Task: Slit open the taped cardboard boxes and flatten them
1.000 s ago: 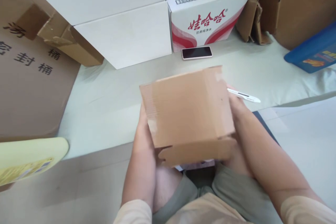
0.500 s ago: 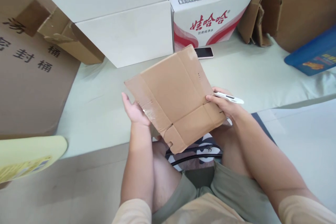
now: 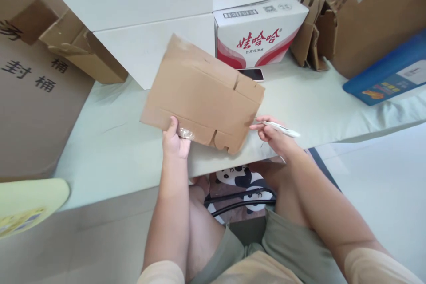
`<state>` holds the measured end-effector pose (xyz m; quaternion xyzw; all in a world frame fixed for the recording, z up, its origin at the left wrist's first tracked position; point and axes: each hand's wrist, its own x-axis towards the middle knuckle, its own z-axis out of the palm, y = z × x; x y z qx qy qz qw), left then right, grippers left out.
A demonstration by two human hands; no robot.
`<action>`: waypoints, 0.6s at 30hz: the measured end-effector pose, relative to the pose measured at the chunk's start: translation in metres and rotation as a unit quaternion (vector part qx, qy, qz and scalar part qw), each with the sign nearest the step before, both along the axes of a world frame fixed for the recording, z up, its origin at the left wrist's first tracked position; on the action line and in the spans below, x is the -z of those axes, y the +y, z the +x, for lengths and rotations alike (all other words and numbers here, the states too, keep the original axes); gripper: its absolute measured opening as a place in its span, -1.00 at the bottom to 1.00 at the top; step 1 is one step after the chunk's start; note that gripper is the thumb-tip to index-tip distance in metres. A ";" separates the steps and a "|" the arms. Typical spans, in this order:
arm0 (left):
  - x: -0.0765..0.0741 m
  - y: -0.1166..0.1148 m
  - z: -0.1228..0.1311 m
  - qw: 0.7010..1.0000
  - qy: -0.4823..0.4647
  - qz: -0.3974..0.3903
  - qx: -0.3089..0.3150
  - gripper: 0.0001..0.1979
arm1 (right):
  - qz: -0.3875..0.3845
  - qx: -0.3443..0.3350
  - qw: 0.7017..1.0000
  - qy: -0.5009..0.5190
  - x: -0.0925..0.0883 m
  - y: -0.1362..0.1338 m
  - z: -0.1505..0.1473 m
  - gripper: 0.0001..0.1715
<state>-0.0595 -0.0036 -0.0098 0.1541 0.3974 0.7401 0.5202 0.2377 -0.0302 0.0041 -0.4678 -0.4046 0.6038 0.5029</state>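
Observation:
A flat piece of brown cardboard (image 3: 203,93) with creases and slots is tilted above the pale cloth surface. My left hand (image 3: 176,138) grips its lower left edge, thumb on top, beside a shiny strip of clear tape (image 3: 186,133). Near the cardboard's right corner, my right hand (image 3: 273,135) holds a slim white tool (image 3: 281,129), which looks like a cutter. Its fingertips are at or very close to the cardboard edge; whether they touch it is unclear.
Behind stand white boxes (image 3: 159,51), one with red lettering (image 3: 259,42). A phone (image 3: 253,74) lies before them. Large brown cartons (image 3: 36,111) are at the left, folded cardboard (image 3: 309,31) and a blue container (image 3: 386,75) at the right. A pale green object (image 3: 33,202) is lower left.
The cardboard has turned and moved up and left. My left hand, open beside it before, now grips its edge. My right hand has let go of the cardboard and still holds the white tool.

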 end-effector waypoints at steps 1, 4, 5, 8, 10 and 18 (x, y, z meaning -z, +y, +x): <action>-0.002 0.000 0.004 1.000 -0.020 -0.006 0.004 -0.72 | 0.009 0.047 0.999 -0.023 0.002 0.000 -0.005 -0.42; -0.008 0.001 0.013 0.996 -0.074 -0.039 0.006 -0.87 | 0.063 0.230 0.969 -0.064 0.004 0.002 -0.013 -0.50; -0.010 0.002 0.014 0.995 -0.085 -0.045 0.004 -0.88 | 0.077 0.264 0.959 -0.066 0.005 0.003 -0.013 -0.49; -0.013 0.003 0.016 0.995 -0.091 -0.041 0.011 -0.88 | 0.069 0.206 0.975 -0.043 0.005 0.005 -0.011 -0.46; -0.014 0.003 0.017 0.996 -0.082 -0.032 0.021 -0.87 | 0.055 0.134 0.989 -0.018 0.006 0.004 -0.010 -0.40; -0.017 -0.001 0.026 0.998 -0.011 -0.037 0.058 -0.65 | 0.028 0.065 0.997 -0.030 -0.003 -0.010 -0.013 -0.44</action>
